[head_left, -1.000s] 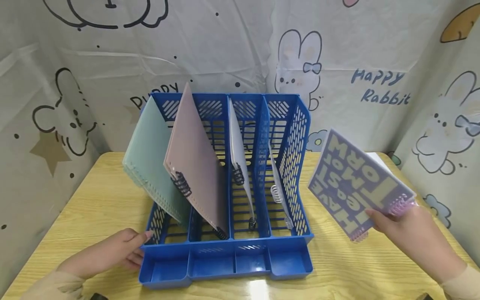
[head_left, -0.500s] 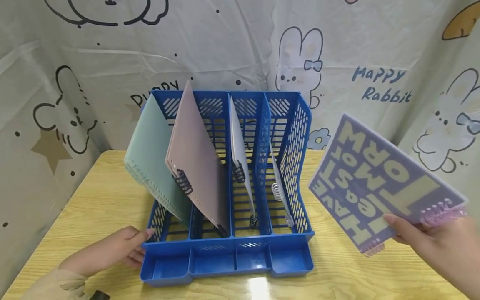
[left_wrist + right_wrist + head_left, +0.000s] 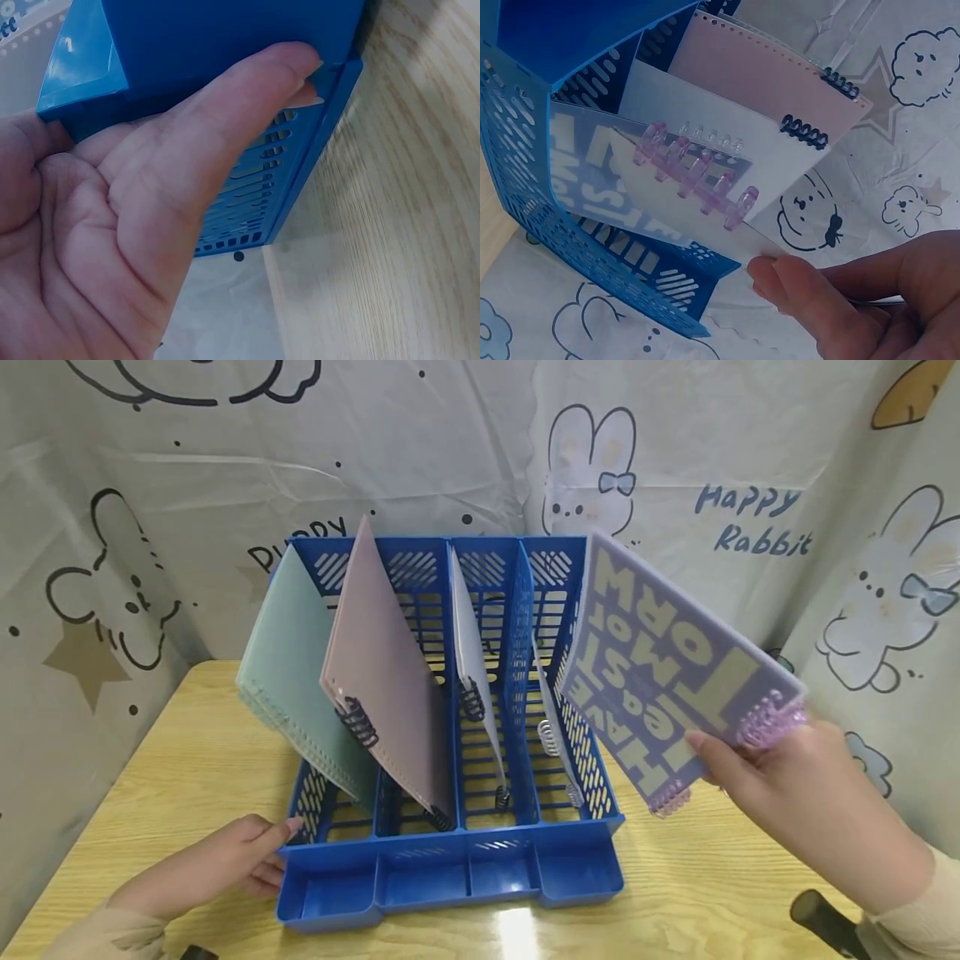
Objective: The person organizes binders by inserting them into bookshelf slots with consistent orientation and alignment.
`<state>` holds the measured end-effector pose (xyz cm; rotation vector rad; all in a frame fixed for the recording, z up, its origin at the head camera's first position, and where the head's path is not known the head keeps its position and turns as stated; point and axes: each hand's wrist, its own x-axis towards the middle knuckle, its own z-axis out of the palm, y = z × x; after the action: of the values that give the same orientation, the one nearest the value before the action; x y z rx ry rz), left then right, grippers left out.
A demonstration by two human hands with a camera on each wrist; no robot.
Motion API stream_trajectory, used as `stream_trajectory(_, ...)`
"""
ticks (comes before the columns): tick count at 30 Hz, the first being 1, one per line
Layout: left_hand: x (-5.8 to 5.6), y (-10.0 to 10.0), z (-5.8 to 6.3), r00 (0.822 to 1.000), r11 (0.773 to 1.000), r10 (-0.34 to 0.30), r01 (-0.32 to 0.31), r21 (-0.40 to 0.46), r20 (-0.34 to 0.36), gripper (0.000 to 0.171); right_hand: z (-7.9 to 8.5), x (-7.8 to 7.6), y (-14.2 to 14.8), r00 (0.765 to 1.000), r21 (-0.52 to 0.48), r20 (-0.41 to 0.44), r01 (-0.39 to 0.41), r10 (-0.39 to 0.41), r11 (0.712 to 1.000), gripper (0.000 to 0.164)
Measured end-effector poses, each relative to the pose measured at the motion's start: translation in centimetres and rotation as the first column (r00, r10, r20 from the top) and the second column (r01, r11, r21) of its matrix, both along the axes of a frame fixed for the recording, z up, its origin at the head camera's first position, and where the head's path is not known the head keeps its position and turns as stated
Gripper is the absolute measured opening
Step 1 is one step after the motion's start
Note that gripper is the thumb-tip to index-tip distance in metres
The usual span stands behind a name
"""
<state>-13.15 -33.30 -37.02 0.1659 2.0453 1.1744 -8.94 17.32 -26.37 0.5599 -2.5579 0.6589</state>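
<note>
A blue four-compartment file organizer (image 3: pixel 427 893) stands on the table. My left hand (image 3: pixel 236 864) holds its front left corner; in the left wrist view, the hand (image 3: pixel 142 202) lies against the corner and slotted side. My right hand (image 3: pixel 802 793) pinches a purple spiral notebook (image 3: pixel 667 668) with large yellowish letters by its lower right corner. This notebook is tilted and overlaps the organizer's right wall in the head view. Purple rings (image 3: pixel 697 180) show in the right wrist view. The slots hold green (image 3: pixel 303 685), pink (image 3: pixel 386 685) and white (image 3: pixel 474 652) spiral notebooks, plus a thin one at the right.
Small front trays (image 3: pixel 577 868) run along the organizer's near side. The wooden table (image 3: pixel 135 793) extends to its left and right. A patterned curtain (image 3: pixel 420 452) hangs behind. A dark rod-like piece (image 3: pixel 821 918) sits beside my right wrist.
My right hand has carried the purple notebook first towards me and to the right, then left and up to the organizer's right wall. My left hand has stayed at the corner.
</note>
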Motion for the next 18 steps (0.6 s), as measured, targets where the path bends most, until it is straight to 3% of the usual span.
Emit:
stream_trajectory(1,0.0,0.0,0.0,1.000,1.000,-0.004,0.004,0.001,-0.001,0.065,2.4,0.6,-2.6,1.000,0.017,-0.018,0.004,-0.004,1.000,0.046)
stream_trajectory(4,0.0,0.1,0.0,1.000,1.000,-0.005,0.005,0.010,-0.003,0.066,2.9,-0.2,-4.3,1.000,0.027,-0.011,0.006,-0.006,1.000,0.040)
stream_trajectory(14,0.1,-0.3,-0.2,1.000,1.000,0.010,-0.011,0.013,0.027,0.073,0.2,-3.6,-7.0,0.997,0.193,-0.001,0.072,-0.074,0.979,0.016)
stream_trajectory(18,0.0,-0.1,-0.2,1.000,1.000,0.026,-0.026,-0.006,0.016,0.074,-1.2,-4.5,-7.7,0.996,0.212,-0.019,0.084,-0.082,0.974,0.017)
